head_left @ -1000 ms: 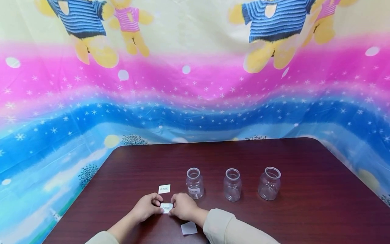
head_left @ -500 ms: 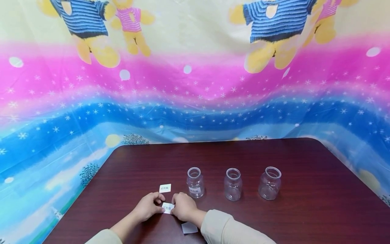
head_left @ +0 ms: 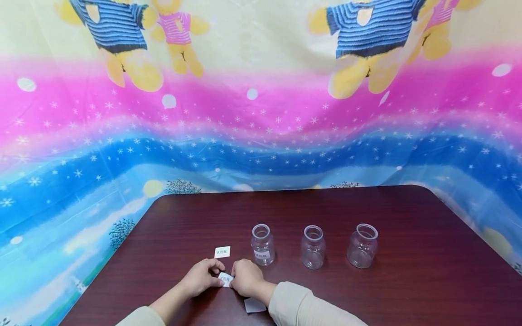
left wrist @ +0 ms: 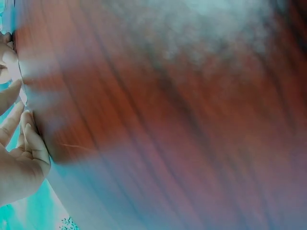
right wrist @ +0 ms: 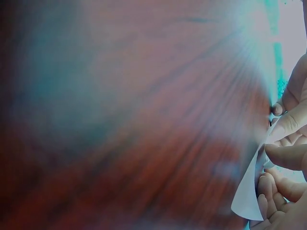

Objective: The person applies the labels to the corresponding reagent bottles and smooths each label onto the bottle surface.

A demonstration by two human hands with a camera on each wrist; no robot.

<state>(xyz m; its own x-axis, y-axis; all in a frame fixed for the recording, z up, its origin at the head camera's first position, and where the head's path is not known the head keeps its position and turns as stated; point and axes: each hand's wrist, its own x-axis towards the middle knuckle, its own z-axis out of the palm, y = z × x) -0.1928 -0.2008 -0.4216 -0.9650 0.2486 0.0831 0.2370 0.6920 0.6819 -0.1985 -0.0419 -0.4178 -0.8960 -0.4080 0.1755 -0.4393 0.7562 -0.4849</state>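
Observation:
Both hands meet low in the head view, left of the jars, around a small white label (head_left: 225,280) with printed dark characters. My left hand (head_left: 201,278) pinches its left side, the thumb along the lower edge. At the right edge, my right hand (head_left: 248,278) grips it with curled fingers. The label looks slightly bent. A second printed label (head_left: 222,251) lies flat just beyond the hands. Beneath the right wrist is a plain pale slip of paper (head_left: 254,305), partly covered; in the right wrist view a curled white paper (right wrist: 247,196) shows near the fingers.
Three open glass jars stand in a row: a left jar (head_left: 263,245) bearing a printed label, a middle jar (head_left: 313,247) and a right jar (head_left: 362,246). They stand on a dark reddish wooden table (head_left: 195,215). A patterned cloth (head_left: 261,136) hangs behind.
The held label has tilted and bent a little between the fingers. My hands have drawn slightly closer together. The jars and the other label stay put, with a small shift of the view.

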